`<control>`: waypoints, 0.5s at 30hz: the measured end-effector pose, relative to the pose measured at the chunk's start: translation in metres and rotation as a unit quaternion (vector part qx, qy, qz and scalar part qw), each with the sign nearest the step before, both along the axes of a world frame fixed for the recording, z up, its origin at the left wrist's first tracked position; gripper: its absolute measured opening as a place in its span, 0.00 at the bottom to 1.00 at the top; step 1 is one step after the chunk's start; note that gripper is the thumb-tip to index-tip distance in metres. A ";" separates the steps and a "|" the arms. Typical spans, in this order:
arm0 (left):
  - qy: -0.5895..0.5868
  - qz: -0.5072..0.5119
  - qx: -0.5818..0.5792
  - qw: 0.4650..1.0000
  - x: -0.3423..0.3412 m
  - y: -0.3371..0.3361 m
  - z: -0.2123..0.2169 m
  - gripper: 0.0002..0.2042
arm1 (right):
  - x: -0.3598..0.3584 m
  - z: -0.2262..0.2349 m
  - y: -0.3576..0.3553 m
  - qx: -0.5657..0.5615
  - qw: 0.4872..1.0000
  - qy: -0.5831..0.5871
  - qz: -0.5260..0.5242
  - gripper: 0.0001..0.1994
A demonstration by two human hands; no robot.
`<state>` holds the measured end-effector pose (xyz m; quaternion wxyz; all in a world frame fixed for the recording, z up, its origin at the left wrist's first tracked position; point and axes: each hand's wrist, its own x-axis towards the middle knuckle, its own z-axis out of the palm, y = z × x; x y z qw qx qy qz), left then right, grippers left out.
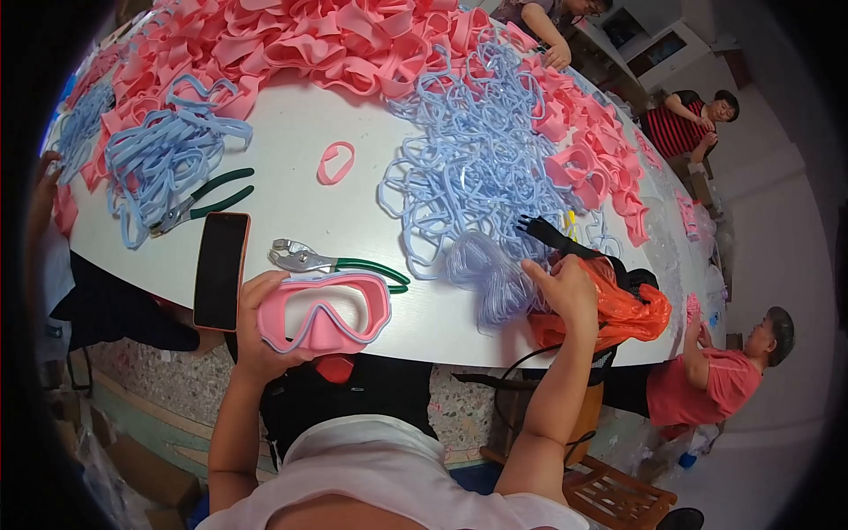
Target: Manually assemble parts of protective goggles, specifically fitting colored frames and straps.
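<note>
My left hand (258, 329) grips a pink diving mask frame (329, 334) by its left side, just over the table's near edge. A thin light blue rim runs around the frame, and the table shows through its eye opening. My right hand (570, 287) hovers beside a stack of clear plastic lenses (488, 276), thumb and fingers apart, with nothing visible in it. Some of its fingers are hard to make out. Right behind the mask lie green-handled pliers (331, 262), and a dark-screened phone (221, 269) rests left of my left hand.
Pink rubber pieces (336, 44) heap along the far side. Light blue rings (468, 150) pile at centre right, blue strips (163, 150) at left by second pliers (208, 196). One pink loop (336, 164) lies alone. An orange bag (632, 305) sits right. Other people (707, 380) work around the table.
</note>
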<state>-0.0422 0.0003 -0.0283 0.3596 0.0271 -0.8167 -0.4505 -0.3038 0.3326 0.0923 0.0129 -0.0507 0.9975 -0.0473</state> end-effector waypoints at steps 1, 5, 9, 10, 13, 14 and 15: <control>0.003 -0.002 -0.001 1.000 0.001 0.000 -0.001 0.48 | -0.002 -0.001 -0.001 0.001 1.000 -0.014 -0.009 0.37; 0.011 -0.003 0.038 0.999 0.004 0.000 -0.003 0.48 | -0.022 -0.017 0.005 0.013 1.000 -0.014 -0.009 0.40; 0.005 0.001 0.031 1.000 0.007 -0.004 -0.003 0.48 | -0.030 -0.001 -0.007 0.020 0.992 -0.125 0.002 0.42; 0.008 0.000 0.032 0.999 0.007 -0.004 -0.003 0.48 | -0.030 0.007 -0.008 0.014 0.985 -0.174 -0.005 0.44; 0.007 0.003 0.068 0.998 0.008 -0.005 -0.004 0.48 | -0.047 -0.004 0.002 -0.013 0.980 -0.200 0.019 0.39; 0.007 0.002 0.068 0.998 0.009 -0.005 -0.005 0.48 | -0.049 -0.005 0.004 -0.013 0.980 -0.198 0.019 0.39; 0.007 0.001 0.069 0.998 0.009 -0.005 -0.005 0.48 | -0.050 -0.007 0.006 -0.011 0.986 -0.166 0.029 0.36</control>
